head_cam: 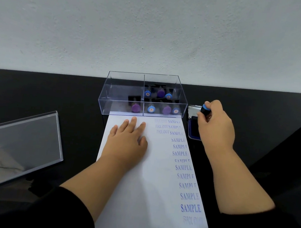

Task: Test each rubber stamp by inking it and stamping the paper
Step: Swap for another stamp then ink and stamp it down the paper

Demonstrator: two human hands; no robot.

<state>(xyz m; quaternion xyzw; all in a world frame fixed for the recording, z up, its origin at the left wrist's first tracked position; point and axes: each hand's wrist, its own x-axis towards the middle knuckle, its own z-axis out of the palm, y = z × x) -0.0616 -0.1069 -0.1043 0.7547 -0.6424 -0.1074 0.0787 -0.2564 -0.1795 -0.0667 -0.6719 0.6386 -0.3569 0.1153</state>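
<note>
A long white sheet of paper (139,177) is running from the centre of the frame down to the lower right across a black table (55,94), its right edge carrying a column of blue SAMPLE and FAX OUT prints, and your left hand (127,139) is lying flat on it with fingers straight. Above it, at centre, a clear divided box (144,94) is holding purple- and blue-capped stamps. At right of centre, your right hand (216,126) is gripping a blue-topped stamp (205,109) over the open ink pad (193,125).
</note>
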